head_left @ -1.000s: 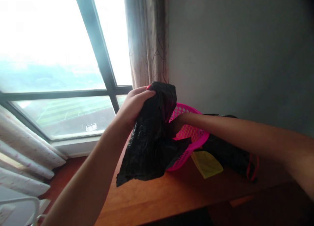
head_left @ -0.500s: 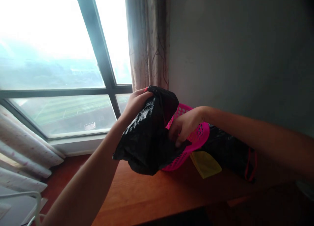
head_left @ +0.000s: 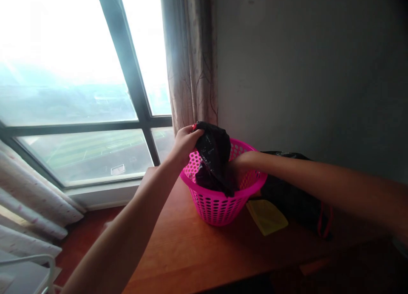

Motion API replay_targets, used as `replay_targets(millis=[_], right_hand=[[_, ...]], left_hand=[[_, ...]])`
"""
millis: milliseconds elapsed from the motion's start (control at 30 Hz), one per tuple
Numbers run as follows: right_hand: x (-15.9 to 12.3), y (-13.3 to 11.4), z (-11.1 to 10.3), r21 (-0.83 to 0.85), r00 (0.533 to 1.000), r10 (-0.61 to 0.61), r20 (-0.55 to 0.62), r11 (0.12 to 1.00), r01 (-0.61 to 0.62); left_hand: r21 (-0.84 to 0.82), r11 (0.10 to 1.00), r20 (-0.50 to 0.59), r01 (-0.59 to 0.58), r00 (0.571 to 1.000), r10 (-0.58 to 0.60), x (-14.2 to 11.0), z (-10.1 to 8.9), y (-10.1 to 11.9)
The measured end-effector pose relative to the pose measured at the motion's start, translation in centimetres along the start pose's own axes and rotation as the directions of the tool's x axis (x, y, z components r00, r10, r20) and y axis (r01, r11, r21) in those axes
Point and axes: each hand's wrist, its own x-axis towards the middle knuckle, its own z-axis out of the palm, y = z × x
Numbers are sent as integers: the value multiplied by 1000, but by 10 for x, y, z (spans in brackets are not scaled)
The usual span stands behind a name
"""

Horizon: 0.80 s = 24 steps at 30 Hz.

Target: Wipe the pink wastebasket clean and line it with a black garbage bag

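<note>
A pink perforated plastic basket [head_left: 216, 204] stands upright on the wooden table [head_left: 197, 251]. A crumpled black plastic bag [head_left: 213, 158] hangs into it. My left hand [head_left: 185, 144] pinches the bag's top edge above the basket's far left rim. My right hand [head_left: 236, 168] reaches down inside the basket beside the bag; its fingers are hidden by the bag and the basket wall.
A yellow cloth [head_left: 267, 216] lies on the table right of the basket, next to another black bag [head_left: 296, 200] with a red handle against the grey wall. A curtain [head_left: 191, 68] and a large window [head_left: 73, 81] are behind. A white frame [head_left: 32, 264] stands at lower left.
The basket has gone from tilted on its side to standing upright. The black bag, held up outside before, has been pushed down into it, and my right hand has gone in with it.
</note>
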Motion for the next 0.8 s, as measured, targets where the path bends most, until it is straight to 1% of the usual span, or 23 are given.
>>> replay_targets(millis=[33, 67, 133, 167, 200, 233, 267, 300, 333, 367, 433, 500, 567, 633, 733, 800], right_hand=[[-5, 4, -7, -4, 1000, 26, 13, 1000, -26], [-12, 8, -16, 0, 996, 86, 3, 996, -86], [-28, 11, -42, 59, 973, 208, -99, 977, -203], [-36, 9, -56, 124, 945, 268, -187, 961, -248], [-42, 6, -68, 263, 877, 354, -325, 925, -276], [-46, 0, -79, 390, 803, 423, -421, 883, -261], [-49, -7, -88, 511, 727, 489, -482, 831, -220], [-50, -14, -94, 607, 674, 537, -507, 778, -163], [-51, -21, -99, 672, 659, 561, -501, 732, -113], [-50, -28, -101, 721, 665, 573, -480, 689, -74], [-49, -36, -101, 787, 690, 584, -427, 616, -35], [-48, -40, -99, 821, 708, 591, -387, 570, -27], [-48, -39, -95, 845, 707, 605, -366, 534, -19], [-51, -36, -91, 873, 704, 612, -360, 487, 22], [-58, -29, -84, 911, 708, 612, -353, 396, 112], [-67, -23, -78, 925, 708, 611, -354, 341, 168]], left_hand=[[18, 1000, 19, 5, 1000, -6, 0, 0, -3], [27, 1000, 33, 7, 999, -8, 1, 0, -5], [23, 1000, 59, 4, 998, -6, 1, -1, -7], [13, 1000, 77, -1, 997, 0, 0, 0, -6], [0, 1000, 103, -9, 995, 9, -1, 1, -4], [-16, 1000, 138, -16, 990, 18, -3, 3, -1], [-32, 999, 180, -21, 983, 26, -5, 6, 3], [-48, 999, 224, -23, 974, 33, -8, 9, 7], [-64, 998, 270, -22, 962, 38, -11, 13, 11], [-83, 996, 314, -16, 949, 42, -14, 17, 14], [-126, 992, 391, 3, 919, 47, -19, 24, 20], [-172, 985, 428, 21, 902, 55, -22, 28, 23], [-191, 981, 430, 33, 901, 54, -23, 29, 23], [-191, 981, 419, 41, 907, 44, -23, 27, 21], [-203, 978, 390, 47, 920, 37, -23, 19, 19], [-220, 975, 338, 37, 940, 41, -24, 10, 19]])
